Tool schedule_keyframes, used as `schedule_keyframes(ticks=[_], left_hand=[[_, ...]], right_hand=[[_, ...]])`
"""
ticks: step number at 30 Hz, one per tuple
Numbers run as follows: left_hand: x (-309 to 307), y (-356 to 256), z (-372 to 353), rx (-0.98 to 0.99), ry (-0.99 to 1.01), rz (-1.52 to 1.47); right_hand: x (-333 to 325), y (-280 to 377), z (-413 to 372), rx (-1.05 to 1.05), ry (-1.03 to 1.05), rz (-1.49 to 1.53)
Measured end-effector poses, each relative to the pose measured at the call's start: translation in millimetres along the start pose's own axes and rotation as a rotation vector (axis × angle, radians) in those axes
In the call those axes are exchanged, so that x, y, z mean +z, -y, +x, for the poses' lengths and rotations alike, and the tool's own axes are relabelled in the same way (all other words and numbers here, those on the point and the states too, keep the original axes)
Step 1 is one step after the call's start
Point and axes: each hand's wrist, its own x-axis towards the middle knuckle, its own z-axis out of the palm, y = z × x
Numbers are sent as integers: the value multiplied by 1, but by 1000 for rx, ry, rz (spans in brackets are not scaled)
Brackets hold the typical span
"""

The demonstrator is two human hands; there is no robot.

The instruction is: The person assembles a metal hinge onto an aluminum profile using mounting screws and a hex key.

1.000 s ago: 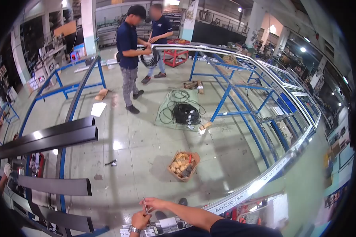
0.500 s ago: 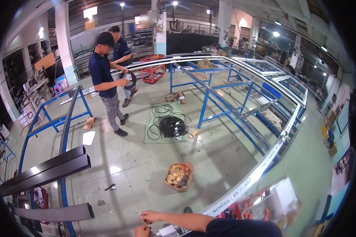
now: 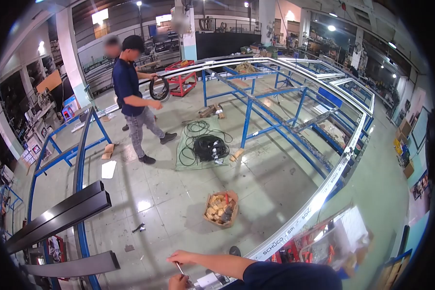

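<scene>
At the bottom centre, my right hand (image 3: 181,257) is closed on the upper end of a thin metal tool (image 3: 179,266). The tool slants down toward my left hand (image 3: 178,282), which sits just below with its fingers curled; what they grip is partly hidden. Beside my left hand, a pale profile end with a white label (image 3: 208,280) lies at the bottom edge. The long white frame profile (image 3: 280,241), printed with lettering, curves away to the right from there.
Dark profiles (image 3: 60,217) rest on a blue stand at left. A box of wooden pieces (image 3: 221,209) and a coil of black cable (image 3: 209,148) lie on the floor. A co-worker (image 3: 130,92) holds another coil, with a second person behind. Blue trestles (image 3: 247,123) carry white frames.
The view has shifted slightly. My right hand has turned over the tool, which now tilts differently. The nearer co-worker has lowered one hand from the coil and stepped wider; the other person is more hidden.
</scene>
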Motion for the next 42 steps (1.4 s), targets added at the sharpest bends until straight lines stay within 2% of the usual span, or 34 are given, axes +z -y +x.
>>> schedule_keyframes(ticks=[3, 4, 7, 10, 13, 16, 18, 22, 25, 28, 31, 34, 37, 40, 42], left_hand=[[22, 10, 0, -426, 41, -553], [18, 9, -1, -334, 34, -519], [20, 4, -3, -302, -51, -436], [-7, -9, 0, -399, 63, -628], [-39, -41, 4, -640, 59, -1027], [-18, -25, 2, -544, 21, -989], [-20, -25, 2, -562, 49, -897], [-52, -49, 6, -598, 73, -795], [-22, -27, 5, -610, 76, -953], [-16, -21, 2, -631, 88, -1005], [-10, -9, -1, -5, -39, -307], [-37, -36, 7, -644, 128, -1046], [52, 40, -8, -263, 58, -728], [-23, -23, 7, -707, 129, -950], [-19, -19, 6, -731, 76, -1053]], right_hand=[[7, 25, -3, 12, -254, -709], [23, 36, -21, -32, -511, -879], [30, 42, -24, -9, -533, -1034], [13, 36, -17, 44, -265, -746], [-3, 26, -32, 180, 41, 269], [-11, 20, -30, 142, 90, 216], [-17, 17, -21, 108, 74, 59], [-27, 11, -6, 45, 102, -170], [-27, 14, -13, 59, 65, -225], [-16, 14, -20, 100, 24, -137], [-4, 11, -21, 133, -32, -132], [-7, -1, -8, 1, -56, -339], [-6, 22, -31, -188, -170, -564], [-20, 41, -58, -294, -177, -682], [-29, 52, -96, -337, -221, -588]])
